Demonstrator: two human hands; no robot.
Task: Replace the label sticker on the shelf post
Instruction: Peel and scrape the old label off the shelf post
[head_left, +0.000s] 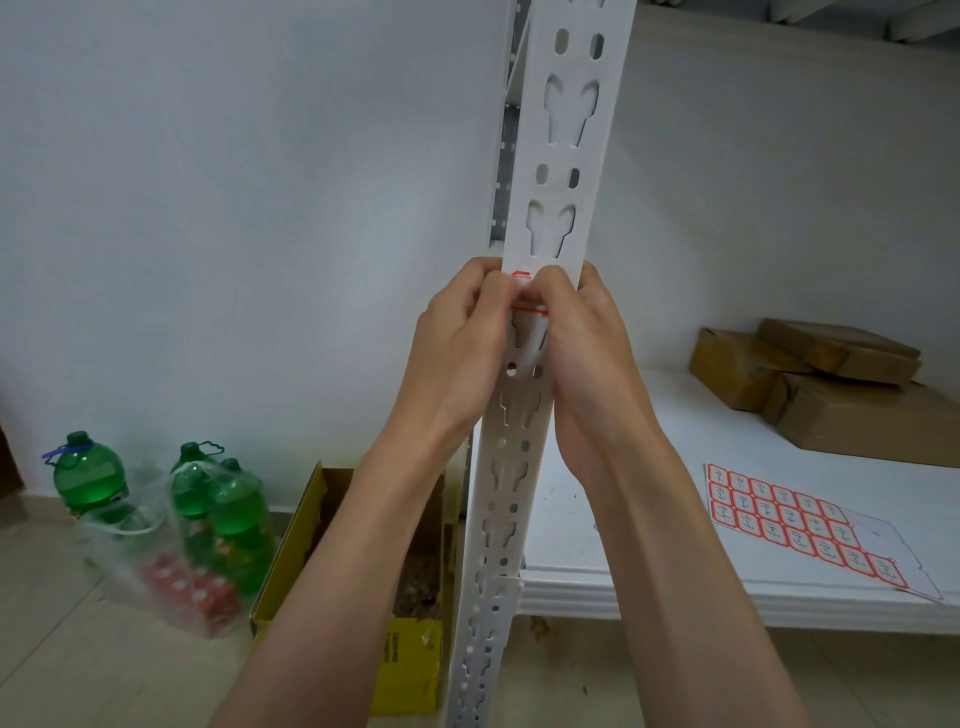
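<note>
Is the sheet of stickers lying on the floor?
No, the sticker sheet lies on the white shelf, right of the post.

Both hands meet on the white shelf post (550, 218): the left hand (457, 353) and right hand (592, 364) pinch a red-edged label sticker (521, 283) against it. Right of the post, a sticker sheet (800, 525) lies on the shelf (649, 571).
</note>
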